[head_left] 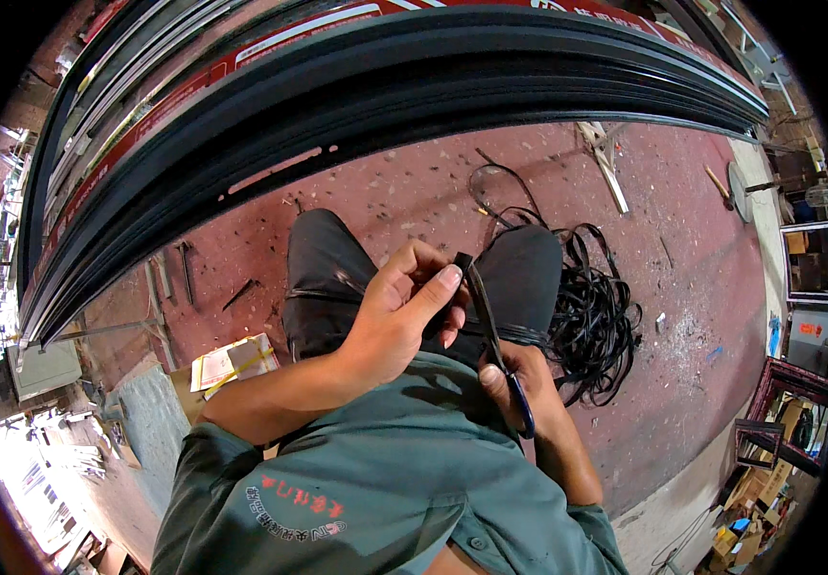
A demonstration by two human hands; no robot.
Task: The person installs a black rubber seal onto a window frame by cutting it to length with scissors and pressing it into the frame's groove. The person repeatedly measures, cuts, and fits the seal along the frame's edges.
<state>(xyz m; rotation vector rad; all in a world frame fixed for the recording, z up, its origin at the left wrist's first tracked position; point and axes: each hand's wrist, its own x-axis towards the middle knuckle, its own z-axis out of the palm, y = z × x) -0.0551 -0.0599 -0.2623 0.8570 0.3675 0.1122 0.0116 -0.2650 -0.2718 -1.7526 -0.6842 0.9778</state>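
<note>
My left hand [406, 311] pinches the end of a black rubber strip [462, 259] between thumb and fingers, above my lap. My right hand [527, 376] is closed around a long, narrow dark tool that looks like scissors [484, 311], its curved handle low in the palm. The tool's tip reaches up to the strip's end beside my left fingertips. Dark strip lies across my thighs. To the right, a tangled heap of black strip [598, 316] rests on the floor by my knee, one loop trailing forward.
Long black frame profiles [414, 96] with red film arch across the front, beyond my knees. On the reddish floor [682, 249] lie debris, a pale wooden piece [606, 172] and a hammer [718, 187]. A cardboard piece [232, 364] is at left; small dark frames [788, 412] stand far right.
</note>
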